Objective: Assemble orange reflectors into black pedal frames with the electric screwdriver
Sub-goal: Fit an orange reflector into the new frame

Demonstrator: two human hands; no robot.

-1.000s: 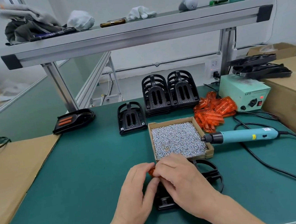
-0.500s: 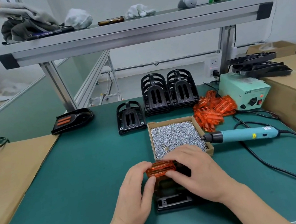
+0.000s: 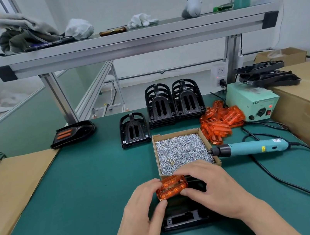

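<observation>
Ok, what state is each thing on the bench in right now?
orange reflector: pinched by left hand and right hand, tilted over the frame
black pedal frame: lying flat under the hands
electric screwdriver: lying on the mat, untouched
screw box: open, full
power supply: red lamp lit
far-left pedal: reflector fitted

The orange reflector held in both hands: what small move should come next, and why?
Probably press the orange reflector down into the black pedal frame under it. The left hand and the right hand pinch its edges, and it looks not yet seated. The screwdriver lies untouched beside the box of screws.
</observation>
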